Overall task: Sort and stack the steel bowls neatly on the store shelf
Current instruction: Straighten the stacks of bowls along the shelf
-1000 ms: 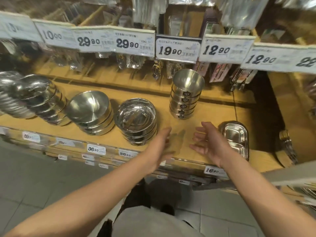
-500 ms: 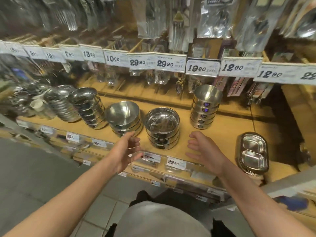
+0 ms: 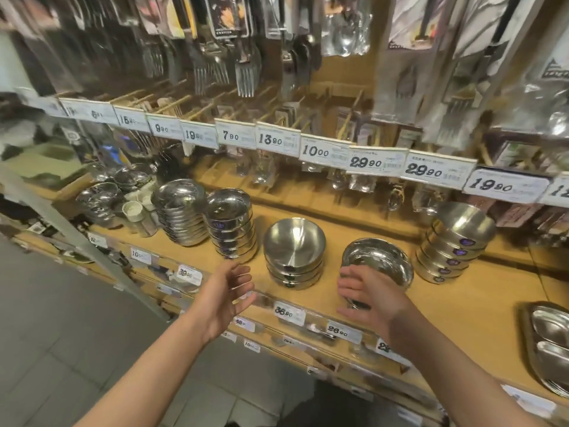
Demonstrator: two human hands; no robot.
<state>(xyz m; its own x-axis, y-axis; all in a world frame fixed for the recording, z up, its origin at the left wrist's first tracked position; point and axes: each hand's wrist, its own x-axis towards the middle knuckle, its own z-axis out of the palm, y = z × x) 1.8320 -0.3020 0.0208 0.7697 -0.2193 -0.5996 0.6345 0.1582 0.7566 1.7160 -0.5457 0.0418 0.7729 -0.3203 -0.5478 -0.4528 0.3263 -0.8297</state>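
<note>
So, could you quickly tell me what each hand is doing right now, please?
Left hand: open, holding nothing.
Right hand: open, fingers against the shiny bowl stack.

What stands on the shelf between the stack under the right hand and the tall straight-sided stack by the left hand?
A stack of rounded matte steel bowls, seen in the head view.

upper rail tags (image 3: 375, 161): 7.90 | 13.90 | 10.00 | 29.90 | 29.90 | 19.90 || shelf-edge tags (image 3: 340, 331): 36.90 | 26.90
</note>
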